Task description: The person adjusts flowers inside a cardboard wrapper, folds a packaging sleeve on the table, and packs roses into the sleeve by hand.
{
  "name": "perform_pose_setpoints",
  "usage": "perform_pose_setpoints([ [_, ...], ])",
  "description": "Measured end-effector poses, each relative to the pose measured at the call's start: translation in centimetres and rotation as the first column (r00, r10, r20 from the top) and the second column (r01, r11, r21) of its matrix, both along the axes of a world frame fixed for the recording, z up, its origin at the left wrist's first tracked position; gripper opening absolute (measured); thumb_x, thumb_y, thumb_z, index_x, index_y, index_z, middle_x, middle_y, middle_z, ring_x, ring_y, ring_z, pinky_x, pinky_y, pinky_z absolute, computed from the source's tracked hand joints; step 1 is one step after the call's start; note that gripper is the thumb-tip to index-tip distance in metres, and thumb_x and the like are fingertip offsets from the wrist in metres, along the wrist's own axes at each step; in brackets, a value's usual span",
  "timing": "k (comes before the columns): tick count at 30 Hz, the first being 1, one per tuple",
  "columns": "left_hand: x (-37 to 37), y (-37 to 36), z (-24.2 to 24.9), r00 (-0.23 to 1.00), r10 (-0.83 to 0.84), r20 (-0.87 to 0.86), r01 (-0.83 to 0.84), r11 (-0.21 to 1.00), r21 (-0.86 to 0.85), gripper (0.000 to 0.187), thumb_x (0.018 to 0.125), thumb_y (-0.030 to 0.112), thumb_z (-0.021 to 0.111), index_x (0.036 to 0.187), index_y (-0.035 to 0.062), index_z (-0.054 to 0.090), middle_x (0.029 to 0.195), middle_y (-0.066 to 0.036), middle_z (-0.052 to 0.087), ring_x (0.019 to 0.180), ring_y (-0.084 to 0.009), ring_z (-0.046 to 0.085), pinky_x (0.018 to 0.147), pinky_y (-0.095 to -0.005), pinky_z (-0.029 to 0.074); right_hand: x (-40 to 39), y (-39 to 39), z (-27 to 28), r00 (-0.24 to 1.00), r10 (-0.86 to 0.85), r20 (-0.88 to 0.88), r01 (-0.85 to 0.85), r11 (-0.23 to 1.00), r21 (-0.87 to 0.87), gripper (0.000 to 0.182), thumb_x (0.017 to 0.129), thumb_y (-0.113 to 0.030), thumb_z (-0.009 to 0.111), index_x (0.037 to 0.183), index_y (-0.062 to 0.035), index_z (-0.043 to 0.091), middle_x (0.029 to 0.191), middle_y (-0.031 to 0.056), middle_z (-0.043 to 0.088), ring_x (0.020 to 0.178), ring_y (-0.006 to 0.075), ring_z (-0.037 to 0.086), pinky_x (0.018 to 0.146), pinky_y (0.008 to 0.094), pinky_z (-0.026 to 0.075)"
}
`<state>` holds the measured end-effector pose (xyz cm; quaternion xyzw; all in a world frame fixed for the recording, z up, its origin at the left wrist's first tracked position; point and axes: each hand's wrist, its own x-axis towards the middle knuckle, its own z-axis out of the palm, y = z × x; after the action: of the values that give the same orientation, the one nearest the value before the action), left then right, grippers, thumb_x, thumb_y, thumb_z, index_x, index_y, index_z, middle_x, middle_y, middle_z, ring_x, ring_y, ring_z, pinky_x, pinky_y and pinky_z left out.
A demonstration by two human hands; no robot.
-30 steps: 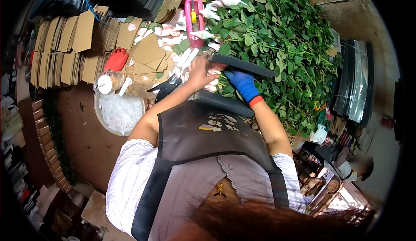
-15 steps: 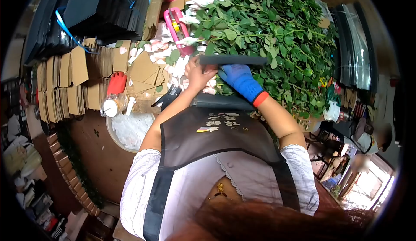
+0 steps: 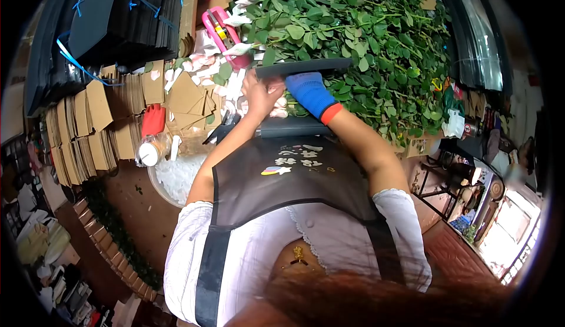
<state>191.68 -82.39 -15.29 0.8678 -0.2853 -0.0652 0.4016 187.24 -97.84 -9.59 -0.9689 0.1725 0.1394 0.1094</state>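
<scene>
A dark flat sheet [image 3: 306,67] is seen nearly edge-on above the work table, in front of the leafy green stems [image 3: 359,27]. My left hand [image 3: 262,93], bare, is closed at the sheet's left end, with its fingertips partly hidden. My right hand [image 3: 307,94] wears a blue glove with an orange cuff and lies closed under the sheet's middle; its fingers are mostly hidden by the sheet. Pale pink pieces show between and below the hands. Another dark flat piece [image 3: 294,128] lies at the table edge, close to the apron.
Stacks of brown cardboard [image 3: 88,118] and tied black sheets [image 3: 112,21] fill the left. A pink tape dispenser [image 3: 223,35], red glove [image 3: 153,120] and clear jar [image 3: 150,152] are nearby. A tub of white material [image 3: 176,177] stands below the table.
The view has shifted, so the table's contents sit further left. The sheet now tilts, its right end higher. Both hands remain beside it.
</scene>
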Motion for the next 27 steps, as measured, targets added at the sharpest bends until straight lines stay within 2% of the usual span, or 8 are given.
perform_pose_setpoints([
  [10, 0.5, 0.3, -1.6, 0.999, -0.020, -0.047, 0.022, 0.999, 0.027, 0.039, 0.070, 0.033, 0.082, 0.103, 0.0129, 0.076, 0.142, -0.018, 0.044, 0.132, -0.0398, 0.037, 0.108, -0.0489, 0.031, 1.0, 1.1, -1.9, 0.998, 0.033, 0.052, -0.041, 0.984, 0.171, 0.035, 0.095, -0.033, 0.053, 0.117, -0.0109, 0.067, 0.118, 0.0152, 0.068, 0.109, 0.0362, 0.064, 0.096, 0.0507, 0.048],
  [13, 0.6, 0.0, -1.6, 0.997, 0.005, -0.078, -0.008, 0.999, -0.040, 0.039, 0.069, 0.034, 0.082, 0.101, 0.0127, 0.077, 0.144, -0.020, 0.043, 0.134, -0.0407, 0.036, 0.109, -0.0497, 0.030, -0.6, 0.9, 0.0, 0.989, 0.113, 0.099, -0.102, 0.988, -0.112, 0.032, 0.096, -0.030, 0.050, 0.111, -0.0102, 0.070, 0.113, 0.0175, 0.070, 0.107, 0.0360, 0.065, 0.094, 0.0501, 0.048],
  [14, 0.7, 0.2, -1.7, 0.998, -0.018, -0.053, 0.019, 0.999, 0.029, 0.038, 0.069, 0.036, 0.081, 0.100, 0.0134, 0.078, 0.145, -0.021, 0.043, 0.135, -0.0409, 0.036, 0.110, -0.0497, 0.029, -0.1, 0.9, 1.3, 0.997, 0.044, -0.066, -0.044, 0.999, -0.001, 0.032, 0.096, -0.029, 0.050, 0.116, -0.0104, 0.068, 0.118, 0.0187, 0.068, 0.110, 0.0359, 0.064, 0.096, 0.0498, 0.048],
  [17, 0.4, 0.3, -1.2, 0.995, 0.005, -0.099, -0.004, 1.000, 0.004, 0.037, 0.070, 0.037, 0.081, 0.097, 0.0121, 0.078, 0.146, -0.021, 0.042, 0.135, -0.0402, 0.036, 0.110, -0.0492, 0.029, -0.8, 0.5, -1.4, 0.963, 0.263, 0.056, -0.256, 0.961, -0.100, 0.035, 0.096, -0.028, 0.050, 0.124, -0.0114, 0.063, 0.125, 0.0181, 0.064, 0.113, 0.0346, 0.062, 0.098, 0.0495, 0.047],
  [18, 0.4, 0.2, -1.5, 0.998, 0.018, -0.059, -0.017, 1.000, 0.027, 0.040, 0.070, 0.041, 0.081, 0.100, 0.0141, 0.078, 0.145, -0.020, 0.043, 0.135, -0.0394, 0.037, 0.110, -0.0490, 0.029, -0.3, 0.8, 0.3, 0.965, 0.257, -0.052, -0.260, 0.963, -0.064, 0.038, 0.096, -0.028, 0.049, 0.129, -0.0108, 0.059, 0.129, 0.0183, 0.062, 0.116, 0.0334, 0.061, 0.100, 0.0472, 0.046],
  [21, 0.5, 0.6, 0.1, 0.991, -0.010, -0.131, 0.021, 0.996, 0.082, 0.047, 0.070, 0.047, 0.082, 0.105, 0.0160, 0.076, 0.143, -0.020, 0.044, 0.134, -0.0397, 0.037, 0.110, -0.0493, 0.029, -1.1, -0.3, 1.8, 0.965, 0.255, -0.059, -0.248, 0.963, 0.103, 0.037, 0.096, -0.031, 0.050, 0.126, -0.0115, 0.060, 0.126, 0.0177, 0.063, 0.114, 0.0327, 0.062, 0.097, 0.0444, 0.048],
  [24, 1.5, 2.3, 1.2, 0.959, -0.181, -0.219, 0.198, 0.978, 0.059, 0.070, 0.069, 0.054, 0.083, 0.124, 0.0126, 0.067, 0.149, -0.024, 0.036, 0.139, -0.0441, 0.032, 0.114, -0.0493, 0.029, -3.3, -1.3, 3.5, 0.949, 0.266, 0.171, -0.285, 0.954, 0.096, 0.038, 0.093, -0.036, 0.056, 0.122, -0.0125, 0.062, 0.120, 0.0161, 0.065, 0.110, 0.0324, 0.064, 0.092, 0.0429, 0.051],
  [27, 1.5, 3.4, 1.8, 0.932, -0.242, -0.271, 0.274, 0.958, 0.085, 0.084, 0.070, 0.053, 0.084, 0.136, 0.0093, 0.057, 0.157, -0.027, 0.027, 0.146, -0.0464, 0.024, 0.118, -0.0489, 0.027, -4.0, -1.3, 6.9, 0.983, 0.178, -0.036, -0.144, 0.886, 0.441, 0.042, 0.087, -0.043, 0.066, 0.115, -0.0123, 0.062, 0.112, 0.0144, 0.068, 0.104, 0.0326, 0.066, 0.087, 0.0435, 0.052],
])
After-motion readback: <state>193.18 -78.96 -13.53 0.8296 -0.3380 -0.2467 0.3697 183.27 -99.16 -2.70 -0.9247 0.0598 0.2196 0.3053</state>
